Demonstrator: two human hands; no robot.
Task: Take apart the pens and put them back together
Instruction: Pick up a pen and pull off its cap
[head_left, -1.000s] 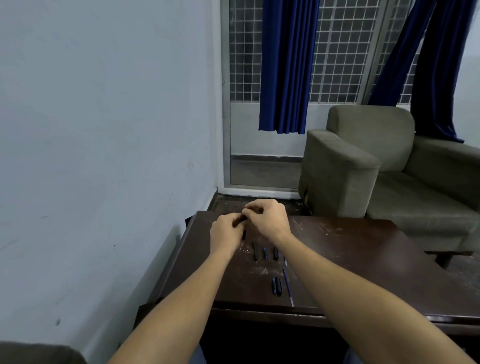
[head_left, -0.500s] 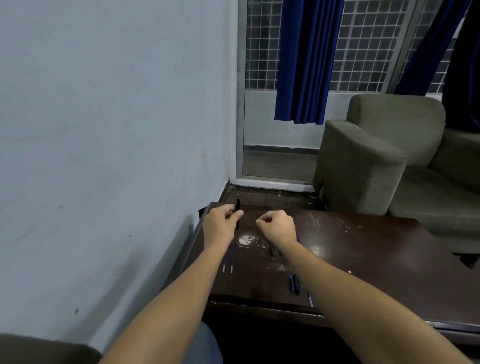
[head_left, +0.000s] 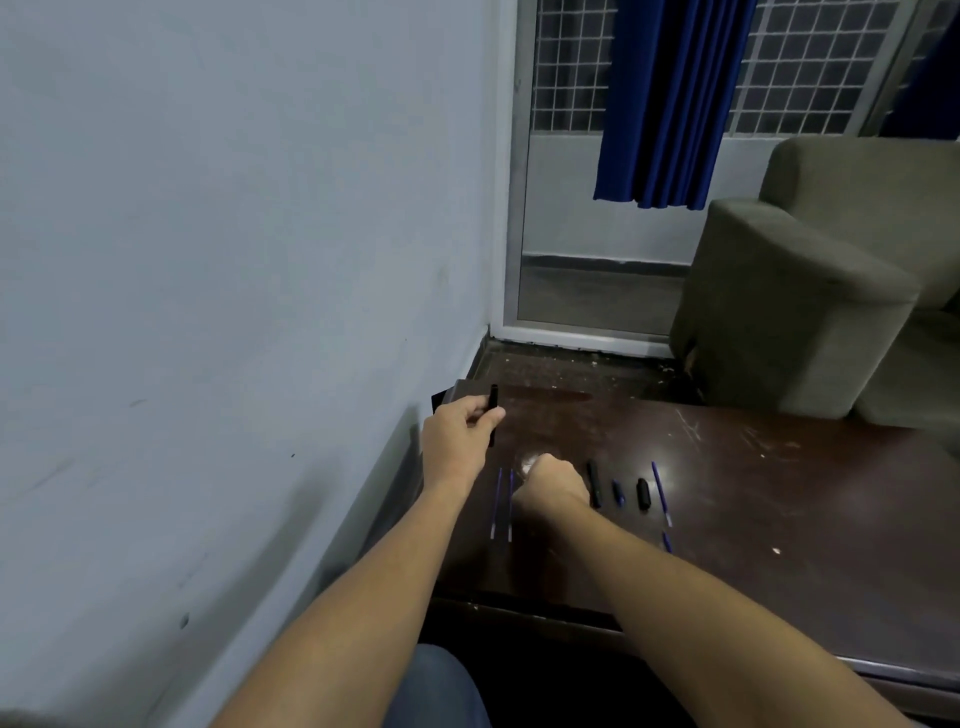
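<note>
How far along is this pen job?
Taking apart looks mostly done: refills, a barrel and a cap lie loose on the table. The left hand grips a black tube; the right hand is curled, contents hidden. Reassembly remains.

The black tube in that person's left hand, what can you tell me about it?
The black pen barrel is a slim, straight tube, matte and plastic-looking, with a blunt top end. It stands nearly upright over the far left corner of the dark wooden table. The left hand pinches it around the middle between thumb and curled fingers, so both ends stick out. Whether its lower end touches the table, or whether a refill sits inside, cannot be seen.
</note>
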